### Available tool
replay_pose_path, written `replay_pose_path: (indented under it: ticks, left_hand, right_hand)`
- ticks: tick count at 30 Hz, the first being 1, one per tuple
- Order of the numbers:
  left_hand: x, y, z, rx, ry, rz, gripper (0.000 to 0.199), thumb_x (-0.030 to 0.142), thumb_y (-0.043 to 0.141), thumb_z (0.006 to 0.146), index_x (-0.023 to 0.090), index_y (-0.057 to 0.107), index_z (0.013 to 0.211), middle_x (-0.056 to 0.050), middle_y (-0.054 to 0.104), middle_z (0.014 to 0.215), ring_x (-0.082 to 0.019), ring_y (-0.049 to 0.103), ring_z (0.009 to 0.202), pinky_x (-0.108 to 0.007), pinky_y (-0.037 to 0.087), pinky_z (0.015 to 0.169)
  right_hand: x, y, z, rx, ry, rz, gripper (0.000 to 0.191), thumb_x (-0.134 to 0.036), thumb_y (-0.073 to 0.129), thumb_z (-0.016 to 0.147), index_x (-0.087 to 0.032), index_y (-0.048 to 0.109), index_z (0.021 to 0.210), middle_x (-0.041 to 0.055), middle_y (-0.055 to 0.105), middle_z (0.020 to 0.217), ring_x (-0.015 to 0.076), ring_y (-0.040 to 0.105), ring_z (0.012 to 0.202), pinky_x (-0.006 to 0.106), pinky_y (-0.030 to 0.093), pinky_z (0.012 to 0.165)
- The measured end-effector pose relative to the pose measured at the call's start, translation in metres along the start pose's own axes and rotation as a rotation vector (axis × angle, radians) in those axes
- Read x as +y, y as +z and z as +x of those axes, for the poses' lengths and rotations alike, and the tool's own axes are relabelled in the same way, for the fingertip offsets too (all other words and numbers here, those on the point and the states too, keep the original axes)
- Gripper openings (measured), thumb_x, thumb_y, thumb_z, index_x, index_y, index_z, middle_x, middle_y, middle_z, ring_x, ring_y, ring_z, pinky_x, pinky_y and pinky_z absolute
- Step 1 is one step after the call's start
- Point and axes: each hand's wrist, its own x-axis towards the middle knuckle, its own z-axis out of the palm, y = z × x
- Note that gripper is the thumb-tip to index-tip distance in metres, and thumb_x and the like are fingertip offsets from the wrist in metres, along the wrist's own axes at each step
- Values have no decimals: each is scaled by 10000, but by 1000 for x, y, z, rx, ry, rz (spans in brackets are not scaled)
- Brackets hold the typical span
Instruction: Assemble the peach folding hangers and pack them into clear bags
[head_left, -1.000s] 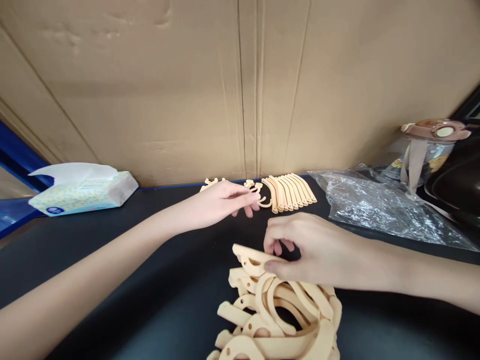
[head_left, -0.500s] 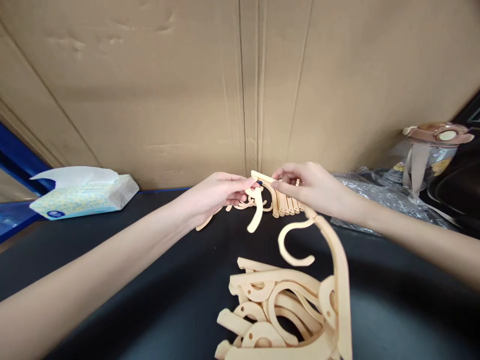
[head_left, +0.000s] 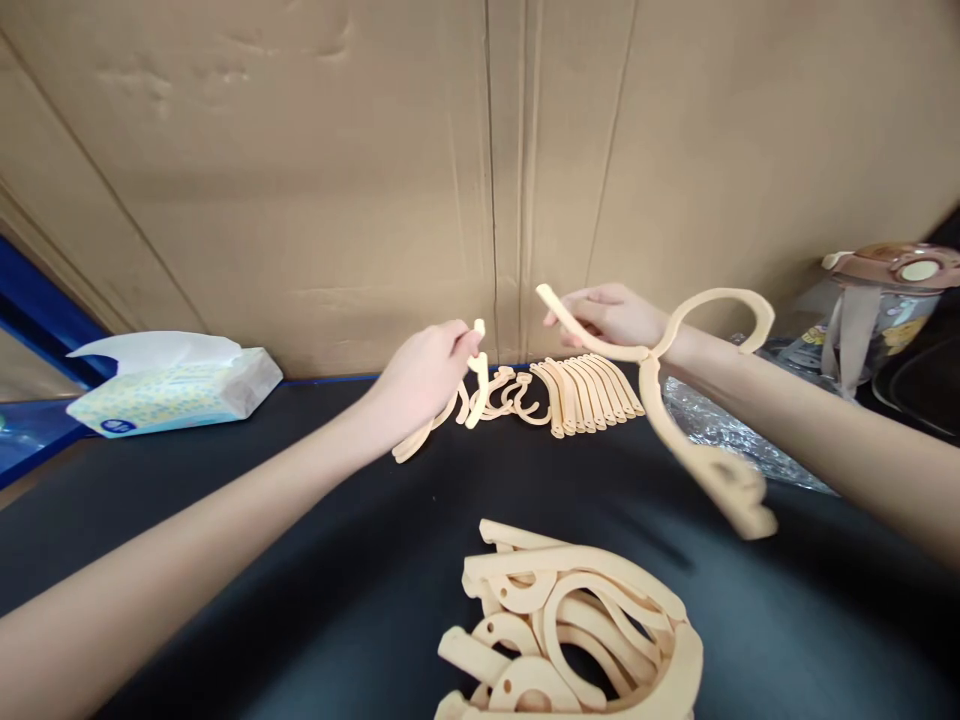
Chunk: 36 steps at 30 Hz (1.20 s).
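Observation:
My left hand (head_left: 431,375) pinches a small curved cream piece (head_left: 478,385) above the back of the black table. To its right, my right hand (head_left: 611,315) grips one arm of a cream folding hanger (head_left: 675,420); its hook points up to the right and its other arm hangs down, blurred at the end. The two hands are apart. In front lies a pile of folded cream hangers (head_left: 585,620). Behind the hands are a row of curved cream pieces (head_left: 592,395) and several loose hook pieces (head_left: 514,395).
A tissue pack (head_left: 172,390) is at the back left beside a blue frame (head_left: 45,330). Clear plastic wrap (head_left: 712,420) and a bottle with a brown lid (head_left: 870,310) are at the right. A cardboard wall (head_left: 375,180) rises behind the table.
My hands have moved apart. The hanger in my right hand has lifted off the front pile and swung, its hook now upward. The curved piece has stayed with my left hand.

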Motion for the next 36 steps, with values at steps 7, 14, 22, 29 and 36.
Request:
replay_pose_path:
  ticks: [7, 14, 22, 29, 36]
  left_hand:
    - [-48, -7, 10, 42, -131, 5, 429, 521, 492, 816, 163, 635, 1004, -111, 667, 1076, -294, 573, 1016, -341, 422, 795]
    - [-14, 2, -4, -367, -237, -999, 368, 467, 516, 875, 136, 674, 903, -113, 700, 1028, -219, 632, 1005, -275, 499, 832]
    - [2, 9, -17, -298, -358, -1253, 246, -2, 553, 780, 125, 573, 991, -124, 697, 1073, -198, 694, 893, -269, 545, 772]
    - [1, 8, -19, -488, -280, -1138, 295, 133, 605, 778, 152, 618, 1072, -95, 666, 1046, -136, 617, 812, -194, 441, 595]
    - [0, 13, -28, -468, -70, -582, 109, 207, 566, 723, 200, 602, 826, 23, 521, 750, -116, 439, 649, -231, 363, 623]
  right_hand:
    - [11, -10, 6, 457, 61, 618, 152, -171, 420, 860, -203, 479, 723, 6, 600, 626, 76, 432, 422, 210, 361, 393]
    - [20, 8, -2, 470, -112, 544, 266, -110, 621, 705, -218, 381, 667, 37, 713, 880, 140, 679, 786, 300, 538, 779]
    - [25, 19, -13, 251, -312, -264, 235, -245, 687, 747, -178, 594, 952, 40, 680, 865, 161, 630, 732, 318, 500, 694]
    - [20, 27, -22, 176, -401, -801, 312, -268, 394, 956, -140, 678, 964, 61, 675, 784, 156, 598, 657, 279, 389, 611]
    - [26, 2, -6, 29, -2, -522, 303, -255, 358, 923, -150, 625, 826, 2, 572, 587, 101, 490, 478, 247, 368, 513]
